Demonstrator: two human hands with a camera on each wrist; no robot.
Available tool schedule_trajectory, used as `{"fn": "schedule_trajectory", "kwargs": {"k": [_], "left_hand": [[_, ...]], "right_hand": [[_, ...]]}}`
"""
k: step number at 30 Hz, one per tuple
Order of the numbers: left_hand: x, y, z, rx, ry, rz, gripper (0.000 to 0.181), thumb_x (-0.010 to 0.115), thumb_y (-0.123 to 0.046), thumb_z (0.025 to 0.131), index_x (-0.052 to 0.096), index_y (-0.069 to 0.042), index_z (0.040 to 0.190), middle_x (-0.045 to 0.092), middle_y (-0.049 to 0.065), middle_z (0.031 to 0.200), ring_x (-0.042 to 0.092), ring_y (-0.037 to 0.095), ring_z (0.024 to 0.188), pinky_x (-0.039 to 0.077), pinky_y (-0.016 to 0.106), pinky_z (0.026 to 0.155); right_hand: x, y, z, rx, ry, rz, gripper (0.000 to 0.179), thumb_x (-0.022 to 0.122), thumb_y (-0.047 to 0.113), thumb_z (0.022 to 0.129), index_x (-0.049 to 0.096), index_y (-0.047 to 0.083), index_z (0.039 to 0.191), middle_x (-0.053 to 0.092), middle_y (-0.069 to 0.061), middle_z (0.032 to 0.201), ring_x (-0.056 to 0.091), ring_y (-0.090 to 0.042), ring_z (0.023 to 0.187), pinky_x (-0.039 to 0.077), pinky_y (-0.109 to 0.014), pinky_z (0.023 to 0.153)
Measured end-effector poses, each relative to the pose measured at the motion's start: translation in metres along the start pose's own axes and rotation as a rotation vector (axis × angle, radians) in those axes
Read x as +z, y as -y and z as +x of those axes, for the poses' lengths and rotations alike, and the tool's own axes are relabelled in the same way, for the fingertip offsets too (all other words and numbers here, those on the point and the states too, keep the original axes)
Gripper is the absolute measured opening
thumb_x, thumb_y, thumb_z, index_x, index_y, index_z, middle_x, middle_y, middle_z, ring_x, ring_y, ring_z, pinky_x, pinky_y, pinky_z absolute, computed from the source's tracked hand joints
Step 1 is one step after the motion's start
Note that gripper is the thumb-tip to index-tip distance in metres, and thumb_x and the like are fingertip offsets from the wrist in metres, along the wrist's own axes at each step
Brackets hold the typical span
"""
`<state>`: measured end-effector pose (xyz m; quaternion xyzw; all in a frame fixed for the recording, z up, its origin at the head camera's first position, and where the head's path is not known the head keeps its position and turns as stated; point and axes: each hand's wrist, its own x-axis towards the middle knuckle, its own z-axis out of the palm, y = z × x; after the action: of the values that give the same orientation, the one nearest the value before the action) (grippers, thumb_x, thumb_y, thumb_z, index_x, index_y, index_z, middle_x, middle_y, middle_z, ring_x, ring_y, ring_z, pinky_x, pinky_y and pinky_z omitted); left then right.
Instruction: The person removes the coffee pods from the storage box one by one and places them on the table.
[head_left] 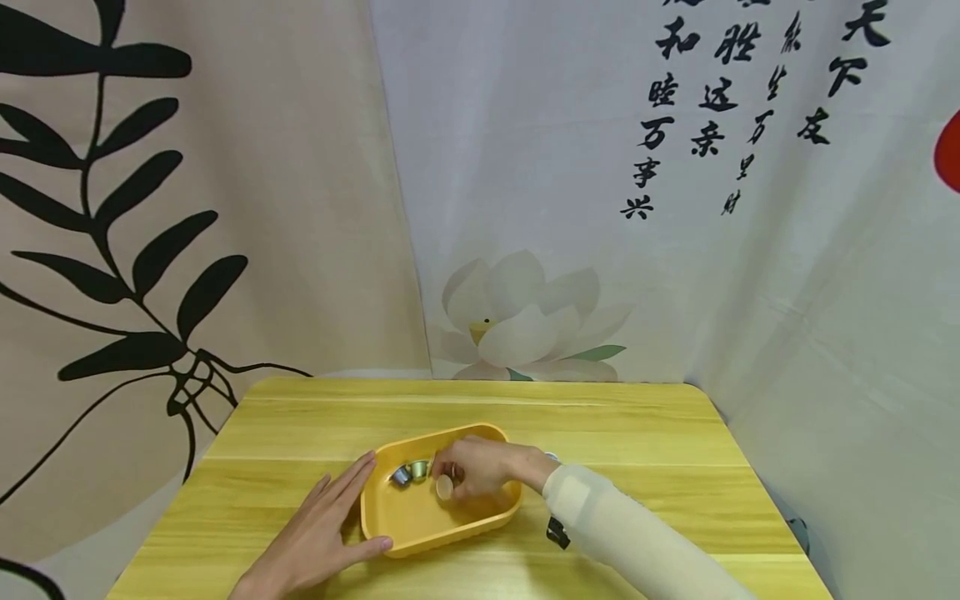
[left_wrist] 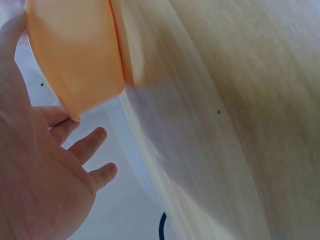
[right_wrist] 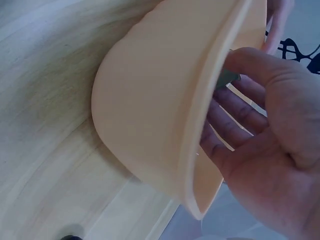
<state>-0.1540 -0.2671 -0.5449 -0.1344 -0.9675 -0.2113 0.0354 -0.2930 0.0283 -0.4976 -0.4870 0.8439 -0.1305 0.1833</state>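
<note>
Yellow tray (head_left: 420,521) on wood-grain counter (head_left: 300,425), set at a slight skew, its left end turned toward the person. Left hand (head_left: 321,523) at the tray's left end: fingers extended along the outer rim, thumb apart from them at the near left corner; grip spread wide, steadying contact only, nothing enclosed. Left wrist view agrees, with fingers bracing the tray wall and the smaller ones spread clear of it. Right hand (head_left: 474,467) reaches over the rim into the right half of the tray; grip drawn in to a pinch, fingers bent, on a small capsule (head_left: 445,487) whose round pale face is turned to the head camera. Right wrist view: a greenish side shows between thumb and fingers; thumb tip partly hidden by the rim. Two more capsules lie in the tray just left of the right hand, near its far left corner: a blue capsule (head_left: 401,476) and, next to it, a green capsule (head_left: 418,471). Pale sleeve (head_left: 637,529) on right forearm; a black object (head_left: 558,533) beside it, partly covered, identity unclear. Behind: cloth backdrop (head_left: 315,183) printed with dark leaves (head_left: 212,296) and a pale lotus (head_left: 536,325).
</note>
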Motion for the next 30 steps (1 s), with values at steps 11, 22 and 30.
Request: {"fn": "schedule_trajectory", "kwargs": {"k": [11, 22, 30], "left_hand": [[0.0, -0.001, 0.0, 0.008, -0.009, 0.006, 0.119, 0.077, -0.082, 0.092, 0.035, -0.012, 0.179, 0.036, 0.008, 0.186, 0.049, 0.04, 0.164, 0.036, 0.08, 0.131], [0.0, 0.001, 0.001, -0.015, 0.03, 0.005, 0.122, 0.072, -0.087, 0.091, 0.033, -0.013, 0.179, 0.035, 0.009, 0.187, 0.048, 0.041, 0.165, 0.037, 0.08, 0.131], [0.0, 0.001, -0.001, 0.01, -0.002, 0.013, 0.12, 0.075, -0.083, 0.092, 0.034, -0.011, 0.179, 0.034, 0.009, 0.187, 0.048, 0.042, 0.165, 0.034, 0.08, 0.132]], "right_hand": [[-0.008, -0.004, -0.011, -0.018, -0.057, 0.128, 0.036, 0.084, 0.014, 0.102, 0.078, 0.012, 0.137, 0.081, 0.008, 0.123, 0.075, -0.005, 0.109, 0.061, -0.015, 0.097], [-0.01, -0.009, -0.021, -0.025, -0.117, 0.263, 0.031, 0.084, 0.012, 0.102, 0.079, 0.015, 0.132, 0.082, 0.007, 0.116, 0.078, -0.017, 0.107, 0.065, -0.022, 0.094], [-0.015, -0.013, -0.033, -0.031, -0.167, 0.296, 0.027, 0.085, 0.012, 0.1, 0.079, 0.015, 0.127, 0.081, 0.006, 0.109, 0.07, 0.0, 0.092, 0.061, -0.015, 0.083]]}}
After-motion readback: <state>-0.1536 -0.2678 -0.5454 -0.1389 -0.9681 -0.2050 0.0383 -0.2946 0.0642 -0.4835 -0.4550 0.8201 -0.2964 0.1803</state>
